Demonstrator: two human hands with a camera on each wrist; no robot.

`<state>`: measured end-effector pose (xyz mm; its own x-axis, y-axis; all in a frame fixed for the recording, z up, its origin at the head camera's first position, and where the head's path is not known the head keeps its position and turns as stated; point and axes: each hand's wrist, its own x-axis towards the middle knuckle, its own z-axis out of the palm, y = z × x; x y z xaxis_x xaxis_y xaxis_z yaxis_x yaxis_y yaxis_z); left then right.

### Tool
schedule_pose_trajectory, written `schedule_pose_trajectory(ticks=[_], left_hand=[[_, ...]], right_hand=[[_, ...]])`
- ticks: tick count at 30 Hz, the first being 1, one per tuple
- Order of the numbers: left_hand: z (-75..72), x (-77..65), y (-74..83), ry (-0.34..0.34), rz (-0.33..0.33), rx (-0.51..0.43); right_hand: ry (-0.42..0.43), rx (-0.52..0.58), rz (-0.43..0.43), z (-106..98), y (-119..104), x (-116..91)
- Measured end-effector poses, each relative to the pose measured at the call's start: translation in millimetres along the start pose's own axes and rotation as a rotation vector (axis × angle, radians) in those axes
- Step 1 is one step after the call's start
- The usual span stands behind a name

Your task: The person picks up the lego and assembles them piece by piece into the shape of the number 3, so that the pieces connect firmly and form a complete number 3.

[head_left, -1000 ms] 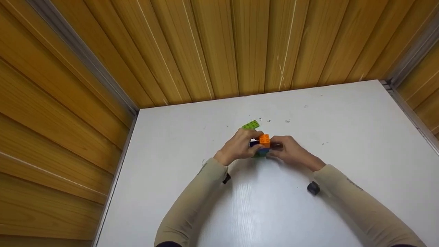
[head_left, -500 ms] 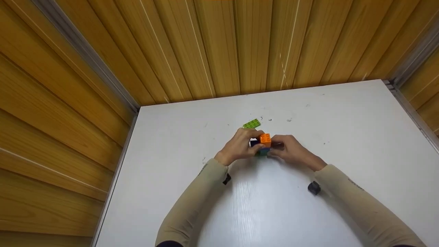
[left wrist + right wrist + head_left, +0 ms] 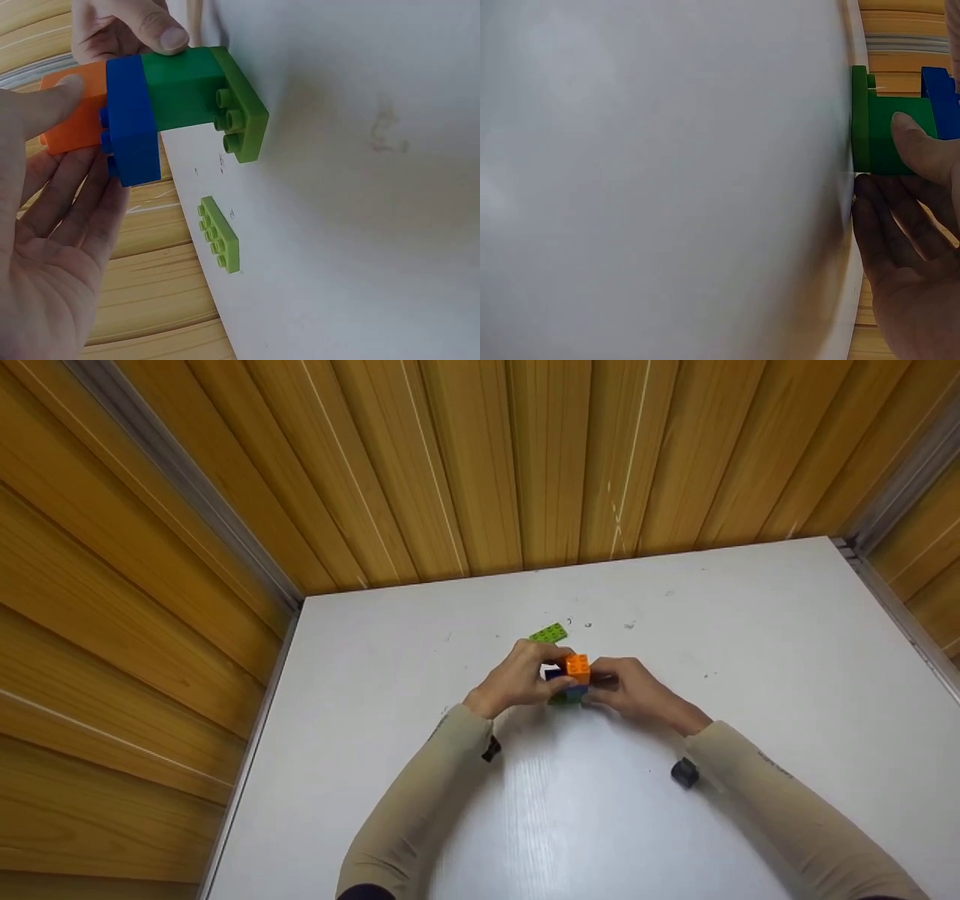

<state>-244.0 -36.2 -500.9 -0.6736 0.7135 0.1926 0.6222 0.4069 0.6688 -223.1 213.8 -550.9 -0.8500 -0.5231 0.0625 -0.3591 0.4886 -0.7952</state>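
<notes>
A small stack of toy building bricks stands on the white table in the middle of the head view. From the top, it has an orange brick (image 3: 577,668), a blue brick (image 3: 133,124), a green brick (image 3: 184,86) and a light green plate (image 3: 246,112) at the base. The blue brick juts out past the green one, some studs bare. My left hand (image 3: 517,679) pinches the orange brick between thumb and fingers. Lower down, my right hand (image 3: 637,690) grips the green brick, its thumb on one face in the right wrist view.
Just beyond my left hand, a second light green plate (image 3: 549,633) lies studs up on the table (image 3: 585,810). Dark marks speckle the tabletop. Wood-patterned panels (image 3: 480,465) rise behind its far edge and at the sides.
</notes>
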Motion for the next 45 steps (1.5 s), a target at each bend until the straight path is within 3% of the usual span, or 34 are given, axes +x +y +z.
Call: schedule_pose_trajectory(ticks=[5, 10, 17, 29, 45], left_hand=[[-1.6, -2.1, 0.5, -0.004, -0.049, -0.058], [-1.4, -4.3, -1.0, 0.001, -0.047, -0.1], [-0.7, -5.8, -2.1, 0.02, -0.011, -0.083], [-4.2, -8.6, -1.6, 0.049, -0.042, -0.054], [-13.1, -8.8, -4.1, 0.155, -0.081, -0.069]], right_hand=[[-0.005, 0.005, -0.002, -0.2, -0.7, 0.8], [-0.008, -0.007, -0.008, 1.0, -0.2, 0.7], [-0.003, 0.01, -0.012, 2.1, 1.2, 1.1], [0.001, -0.003, 0.011, 0.9, -0.4, -0.7], [0.006, 0.005, 0.045, 1.1, -1.5, -1.1]])
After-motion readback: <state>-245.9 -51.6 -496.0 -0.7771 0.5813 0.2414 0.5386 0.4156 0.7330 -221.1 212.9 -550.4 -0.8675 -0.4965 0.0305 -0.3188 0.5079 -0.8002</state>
